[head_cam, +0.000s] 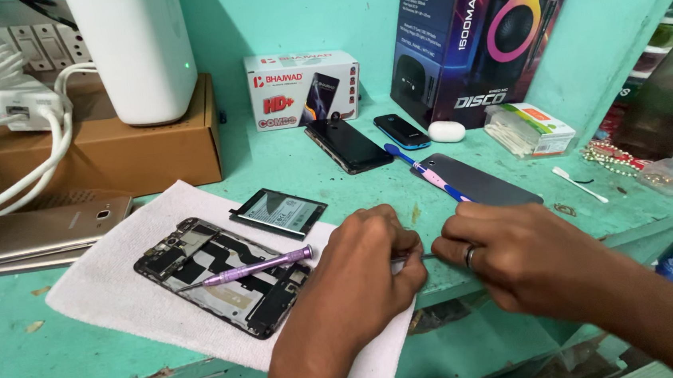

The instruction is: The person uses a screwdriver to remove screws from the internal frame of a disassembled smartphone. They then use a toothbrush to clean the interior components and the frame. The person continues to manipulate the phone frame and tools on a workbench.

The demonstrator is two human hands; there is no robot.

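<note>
Hands (426, 258) pinched together at bench edge (456, 283)

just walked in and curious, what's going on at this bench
A person sits at a turquoise workbench with an opened phone lying back-off on a white cloth, its circuit boards showing. A purple screwdriver rests across it, and a removed battery lies just behind. The left hand and right hand meet at the bench's front edge, pinching something too small to make out. Other phones, a toothbrush and boxes lie around.
</note>
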